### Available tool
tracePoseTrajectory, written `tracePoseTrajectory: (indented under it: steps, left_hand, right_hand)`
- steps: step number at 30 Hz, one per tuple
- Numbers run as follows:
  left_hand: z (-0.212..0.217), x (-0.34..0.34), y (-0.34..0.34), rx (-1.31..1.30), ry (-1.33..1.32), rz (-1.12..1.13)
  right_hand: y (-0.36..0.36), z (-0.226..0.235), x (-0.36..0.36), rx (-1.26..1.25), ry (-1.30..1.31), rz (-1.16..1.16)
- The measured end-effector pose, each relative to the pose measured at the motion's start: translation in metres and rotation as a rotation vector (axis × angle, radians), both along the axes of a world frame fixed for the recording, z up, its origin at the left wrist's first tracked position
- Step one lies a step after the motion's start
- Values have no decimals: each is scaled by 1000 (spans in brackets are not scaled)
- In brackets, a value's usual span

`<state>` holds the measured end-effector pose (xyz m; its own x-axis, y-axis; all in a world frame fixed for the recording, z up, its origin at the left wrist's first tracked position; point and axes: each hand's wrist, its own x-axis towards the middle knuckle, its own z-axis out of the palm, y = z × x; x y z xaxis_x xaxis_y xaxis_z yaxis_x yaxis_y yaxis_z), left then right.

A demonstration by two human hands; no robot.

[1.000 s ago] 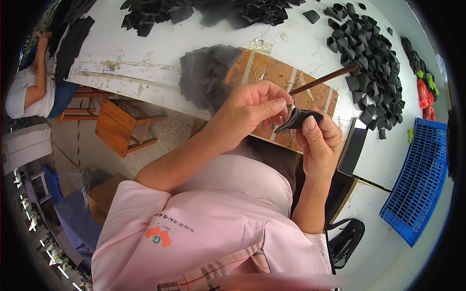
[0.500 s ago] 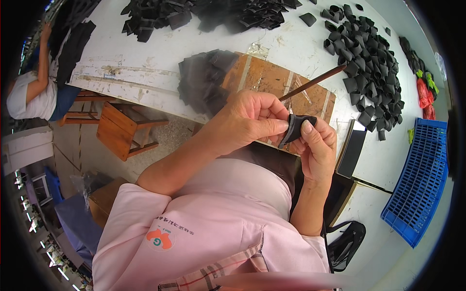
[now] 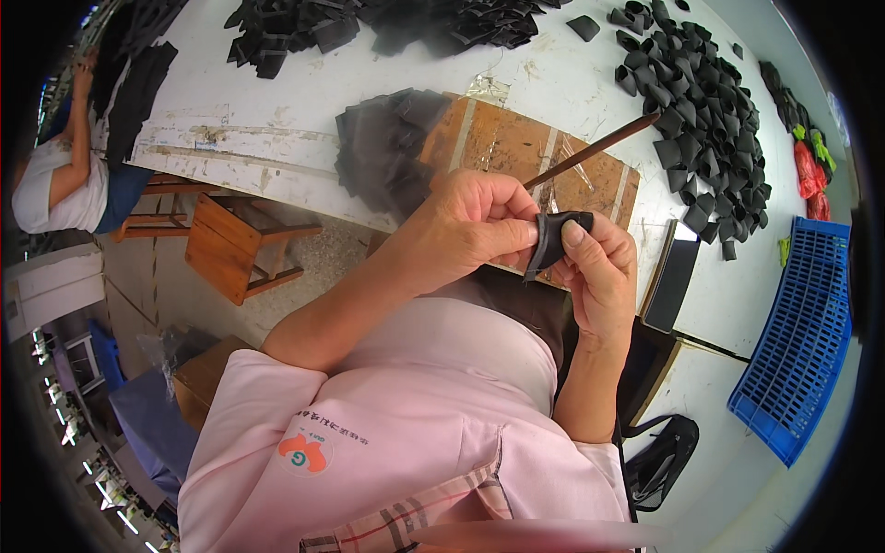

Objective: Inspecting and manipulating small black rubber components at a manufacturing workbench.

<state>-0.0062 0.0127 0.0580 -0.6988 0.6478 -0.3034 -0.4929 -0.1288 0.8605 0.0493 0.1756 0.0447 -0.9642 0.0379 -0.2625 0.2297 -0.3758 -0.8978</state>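
Note:
A small black fabric piece point(image 3: 551, 241), folded into a short tube with a raised edge, is pinched between my two hands above the near edge of the table. My left hand point(image 3: 484, 221) is closed, its thumb and forefinger at the left edge of the piece. My right hand point(image 3: 601, 263) grips the right side, thumb on top and fingers curled beneath. A slim brown stick point(image 3: 595, 150) slants up to the right from behind my left fingers; its lower end is hidden, and it appears to be held there. Below lies a taped brown board point(image 3: 516, 138).
Flat black pieces point(image 3: 383, 152) overlap at the board's left, with more dark piles point(image 3: 300, 28) farther back. Many curled black pieces point(image 3: 705, 129) are heaped at the right. A blue plastic crate point(image 3: 797, 341) stands far right, a wooden stool point(image 3: 226, 244) at left, near another person point(image 3: 69, 180).
Both hands have shifted slightly left with the black piece, and the right hand has tilted it a little. The stick has moved slightly too. The other person's arm has changed position.

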Motion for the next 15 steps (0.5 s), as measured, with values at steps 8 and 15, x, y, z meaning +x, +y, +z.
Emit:
tracePoseTrajectory:
  steps: [8, 15]
  left_hand:
    - [-4, 9, 7, -240, 409, 208]
    - [-8, 16, 16, -348, 732, 256]
  right_hand:
    - [-19, -4, 1, 642, 350, -416]
    - [-22, -2, 4, 625, 302, -191]
